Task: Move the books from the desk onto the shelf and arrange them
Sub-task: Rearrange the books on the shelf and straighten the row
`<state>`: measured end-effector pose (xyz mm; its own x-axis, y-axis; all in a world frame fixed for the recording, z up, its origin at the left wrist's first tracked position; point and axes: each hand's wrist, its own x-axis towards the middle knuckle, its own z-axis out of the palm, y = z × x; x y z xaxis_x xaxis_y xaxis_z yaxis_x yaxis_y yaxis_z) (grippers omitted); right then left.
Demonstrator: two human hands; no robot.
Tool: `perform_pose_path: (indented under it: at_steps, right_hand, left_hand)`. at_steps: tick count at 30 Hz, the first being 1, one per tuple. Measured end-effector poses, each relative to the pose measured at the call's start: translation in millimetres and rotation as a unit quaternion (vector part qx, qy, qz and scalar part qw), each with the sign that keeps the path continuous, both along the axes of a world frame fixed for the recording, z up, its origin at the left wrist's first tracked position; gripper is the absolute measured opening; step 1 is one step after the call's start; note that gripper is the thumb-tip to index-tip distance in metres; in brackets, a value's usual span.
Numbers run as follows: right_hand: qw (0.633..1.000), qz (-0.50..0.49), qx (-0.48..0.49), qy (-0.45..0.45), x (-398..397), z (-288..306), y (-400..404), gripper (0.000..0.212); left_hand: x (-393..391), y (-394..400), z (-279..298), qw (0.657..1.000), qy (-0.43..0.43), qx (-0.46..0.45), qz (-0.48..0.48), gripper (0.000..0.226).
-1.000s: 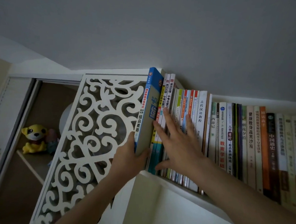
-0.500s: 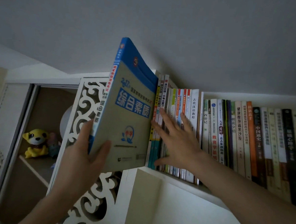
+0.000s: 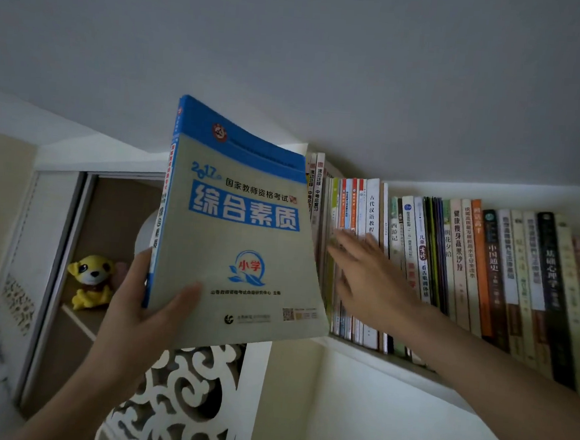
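A large grey book with a blue top band is held up in front of the shelf's left end, its cover facing me. My left hand grips its lower left corner, thumb on the cover. A row of upright books fills the white shelf to the right. My right hand reaches toward the spines at the row's left part with straight, spread fingers; it is blurred, so I cannot tell whether it touches them.
A white carved lattice panel stands at the shelf's left end, mostly behind the held book. Further left, a yellow plush toy sits in a brown cabinet recess. The ceiling runs close above the book tops.
My left hand has pulled the blue-topped book out of the row's left end and swung it leftward, cover toward me. My right hand has shifted slightly right along the spines.
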<state>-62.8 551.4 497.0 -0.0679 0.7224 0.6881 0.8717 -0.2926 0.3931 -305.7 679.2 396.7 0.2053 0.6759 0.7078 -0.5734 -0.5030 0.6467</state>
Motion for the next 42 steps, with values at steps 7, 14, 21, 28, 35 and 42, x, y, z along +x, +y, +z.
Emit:
perform_pose_path:
  at_steps: [7,14,21,28,35,42]
  right_hand:
    - [0.976,0.082,0.029,0.201,-2.5,6.4,-48.0,0.050]
    - [0.978,0.098,0.025,0.184,5.7,24.4,-57.3,0.044]
    - [0.999,0.036,0.002,0.000,1.8,32.8,-25.8,0.049]
    - [0.988,-0.103,-0.010,-0.111,4.0,10.6,21.9,0.098]
    - [0.981,-0.154,0.038,-0.116,13.8,16.3,45.9,0.123]
    - [0.979,-0.140,0.059,-0.133,8.4,66.8,46.5,0.106]
  left_hand:
    - [16.4,-43.6,-4.3,1.000,0.015,0.003,0.023,0.039]
    - [17.7,-56.2,-9.6,0.996,0.022,0.035,0.081,0.035]
    - [4.8,-34.1,-15.3,0.992,-0.009,0.013,0.128,0.036]
    - [-17.3,-12.3,-11.1,0.989,-0.027,0.027,0.143,0.040]
    - [-18.1,-7.8,-12.0,0.987,-0.058,0.024,0.147,0.041]
    - [-10.0,-7.2,-16.2,0.989,-0.051,0.016,0.140,0.041]
